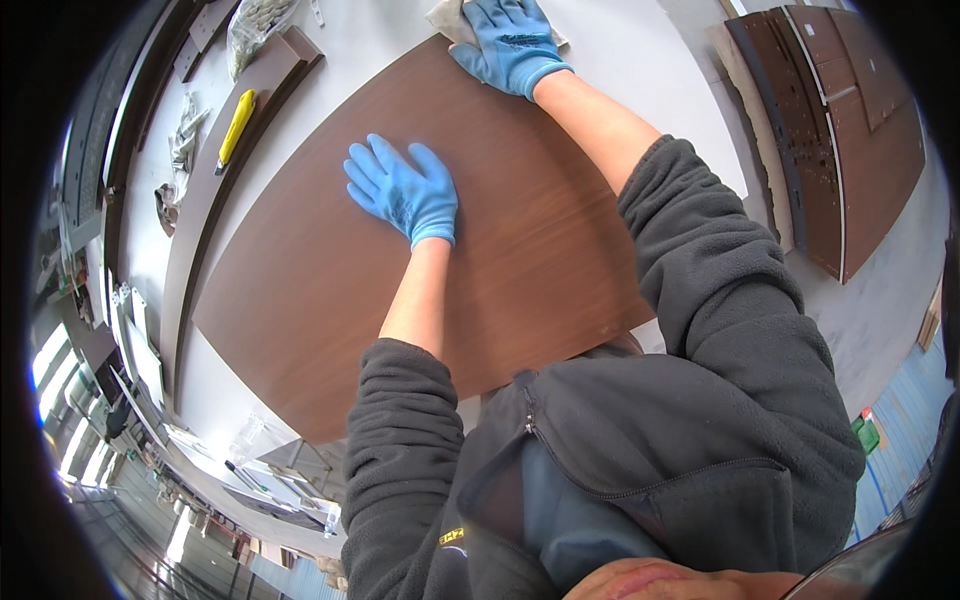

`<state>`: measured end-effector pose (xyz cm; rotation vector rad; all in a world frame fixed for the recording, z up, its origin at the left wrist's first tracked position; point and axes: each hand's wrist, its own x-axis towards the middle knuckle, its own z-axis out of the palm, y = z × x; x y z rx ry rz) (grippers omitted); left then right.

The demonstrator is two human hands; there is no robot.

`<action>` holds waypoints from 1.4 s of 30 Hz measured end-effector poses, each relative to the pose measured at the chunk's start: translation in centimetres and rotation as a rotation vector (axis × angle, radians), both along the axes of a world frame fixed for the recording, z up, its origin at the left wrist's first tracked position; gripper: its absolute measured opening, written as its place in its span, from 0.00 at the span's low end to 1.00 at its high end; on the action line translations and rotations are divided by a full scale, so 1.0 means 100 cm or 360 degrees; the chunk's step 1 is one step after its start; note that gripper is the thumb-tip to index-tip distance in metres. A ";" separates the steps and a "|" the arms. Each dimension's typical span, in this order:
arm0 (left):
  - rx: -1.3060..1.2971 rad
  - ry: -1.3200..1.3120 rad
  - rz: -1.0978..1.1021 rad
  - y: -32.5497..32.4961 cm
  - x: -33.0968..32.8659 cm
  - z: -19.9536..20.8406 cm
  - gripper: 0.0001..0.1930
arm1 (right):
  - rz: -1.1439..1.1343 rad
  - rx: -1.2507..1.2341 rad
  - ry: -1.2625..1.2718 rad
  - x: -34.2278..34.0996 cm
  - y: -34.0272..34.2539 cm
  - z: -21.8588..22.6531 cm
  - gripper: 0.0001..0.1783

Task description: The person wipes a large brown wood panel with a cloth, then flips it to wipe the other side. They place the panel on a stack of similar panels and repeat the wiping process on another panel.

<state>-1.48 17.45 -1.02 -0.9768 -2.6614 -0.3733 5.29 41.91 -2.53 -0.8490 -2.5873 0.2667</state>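
A large dark brown wood-grain panel (560, 240) lies flat in front of me on a white surface. My left hand (400, 190), in a blue glove, rests on the panel with its fingers spread and nothing in them. Farther off, my right hand (512, 45), also gloved in blue, grips a pale cloth (446, 20) at the panel's far end. The cloth shows on both sides of the glove, and the top of the picture cuts off part of it.
Left of the panel, a yellow utility knife (237, 130) lies on a long brown board (200, 215). Beyond it sits a clear plastic bag of small parts (258, 30). More brown panels (880, 150) stand at the far right. White table surface (350, 55) shows around the panel.
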 end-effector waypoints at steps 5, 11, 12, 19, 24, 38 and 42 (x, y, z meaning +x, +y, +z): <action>0.0025 -0.0004 -0.0014 -0.001 0.001 -0.001 0.33 | 0.0172 0.0160 0.0015 0.115 -0.079 0.011 0.40; -0.0020 0.0090 0.0015 0.000 0.000 -0.003 0.32 | 0.0405 -0.0365 -0.0112 0.320 -0.253 0.038 0.41; -0.0002 0.0114 0.0004 0.000 0.000 -0.003 0.32 | 0.0406 -0.0406 -0.0075 0.332 -0.265 0.038 0.42; -0.0014 0.0074 -0.0010 -0.002 -0.001 -0.006 0.31 | 0.0100 -0.0243 0.0053 0.237 -0.191 0.022 0.45; -0.0044 0.0149 0.0004 -0.002 -0.001 -0.008 0.32 | -0.0062 -0.0134 0.0114 0.186 -0.156 0.020 0.39; -0.0028 0.0133 -0.0036 0.000 -0.001 -0.001 0.31 | 0.0114 -0.0037 -0.0356 0.046 0.115 0.041 0.25; -0.0009 0.0105 -0.0072 0.001 0.000 0.003 0.29 | 0.0114 -0.0284 -0.0396 0.036 0.095 0.013 0.25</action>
